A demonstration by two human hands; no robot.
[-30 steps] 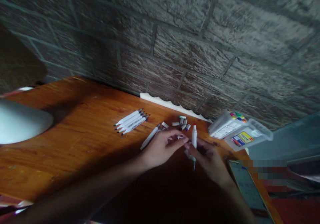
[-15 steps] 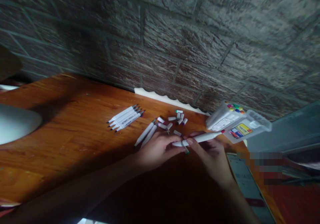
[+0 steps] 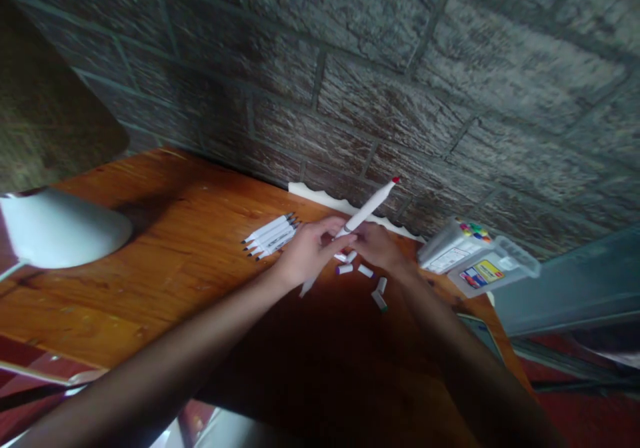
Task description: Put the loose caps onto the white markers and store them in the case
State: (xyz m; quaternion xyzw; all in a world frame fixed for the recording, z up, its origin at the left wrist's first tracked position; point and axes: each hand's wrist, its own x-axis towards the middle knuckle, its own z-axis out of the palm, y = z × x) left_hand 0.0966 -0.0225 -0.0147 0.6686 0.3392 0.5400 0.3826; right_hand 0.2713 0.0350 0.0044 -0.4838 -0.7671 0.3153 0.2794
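Observation:
A white marker with a red tip at its upper end stands tilted up to the right, its lower part pinched in my left hand. Just right of it, my right hand is low over the table with fingers curled in; its fingertips are partly hidden behind the marker. Loose marker caps lie below the hands, among them a purple-edged cap, a white cap and a green-ended cap. Part of another marker shows beneath my left hand.
Several white markers lie in a row left of my hands. A clear case of markers and its clear lid stand at the right. A lamp base is at the left. The brick wall rises behind the wooden table.
The marker has swung from nearly level to steeply upright and moved left. My right hand has left the marker and shifted left toward the caps. The view has moved slightly.

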